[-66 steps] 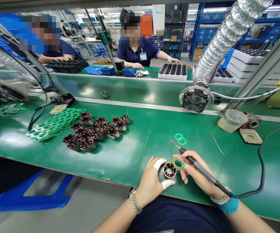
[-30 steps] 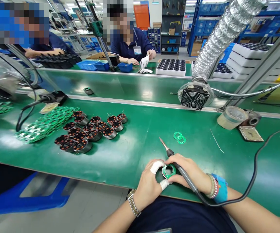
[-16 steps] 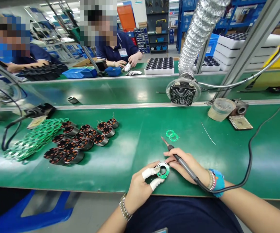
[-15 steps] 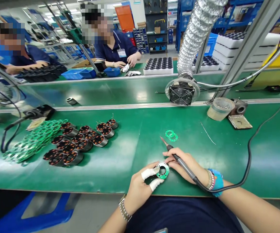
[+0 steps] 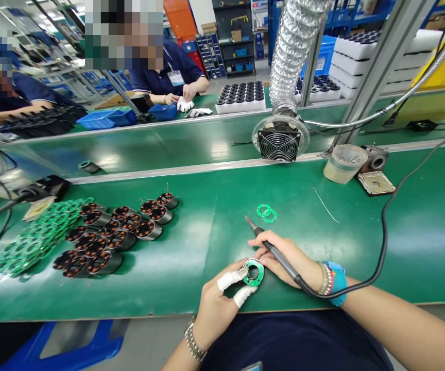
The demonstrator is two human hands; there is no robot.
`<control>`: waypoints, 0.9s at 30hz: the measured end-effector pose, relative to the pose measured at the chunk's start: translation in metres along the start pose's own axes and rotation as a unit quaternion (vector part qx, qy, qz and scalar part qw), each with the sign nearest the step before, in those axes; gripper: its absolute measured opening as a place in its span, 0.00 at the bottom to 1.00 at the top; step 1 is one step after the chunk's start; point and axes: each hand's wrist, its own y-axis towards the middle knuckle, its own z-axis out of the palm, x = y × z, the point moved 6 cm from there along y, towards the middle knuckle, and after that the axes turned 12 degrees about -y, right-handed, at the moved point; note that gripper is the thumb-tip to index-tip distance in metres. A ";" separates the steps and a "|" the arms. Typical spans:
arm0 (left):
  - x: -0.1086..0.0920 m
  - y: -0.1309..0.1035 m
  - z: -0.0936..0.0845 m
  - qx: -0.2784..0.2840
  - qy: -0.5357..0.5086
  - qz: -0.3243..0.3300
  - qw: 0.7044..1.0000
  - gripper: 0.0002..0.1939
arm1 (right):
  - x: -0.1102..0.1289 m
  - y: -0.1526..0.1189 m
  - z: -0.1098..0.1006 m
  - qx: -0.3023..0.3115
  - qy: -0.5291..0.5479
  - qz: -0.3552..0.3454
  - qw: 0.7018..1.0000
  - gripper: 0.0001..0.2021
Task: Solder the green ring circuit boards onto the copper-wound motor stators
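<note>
My left hand, with white covers on thumb and finger, grips a ring-shaped part with a green circuit board on its face. A soldering iron lies in my right hand, its tip pointing up and left, away from the ring. Fingertips of my right hand also touch the ring's upper edge. Beyond the iron's tip lie two loose green ring boards, overlapping. To the left stand several motor stators with copper windings, beside a pile of green boards.
A round fan hangs from a silver duct at the bench's back. At the right are a plastic cup, a sponge holder and a thin wire. The iron's cable loops over my right forearm. Two people sit across the bench.
The view has shifted, moving the bench items leftward in the picture. The ring in my left hand has turned slightly, showing more of its green face. Both hands keep their hold.
</note>
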 end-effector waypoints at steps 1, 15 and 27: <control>-0.001 0.001 0.000 0.000 0.003 0.004 1.000 0.16 | -0.001 -0.001 0.001 -0.004 -0.012 -0.009 1.000 0.14; -0.013 -0.004 0.006 0.006 0.082 -0.011 0.997 0.20 | 0.029 -0.019 0.004 -0.006 -0.195 -0.132 0.972 0.13; -0.004 0.027 -0.013 0.117 -0.010 -0.011 0.993 0.05 | 0.020 -0.020 0.005 -0.013 -0.195 -0.102 0.975 0.13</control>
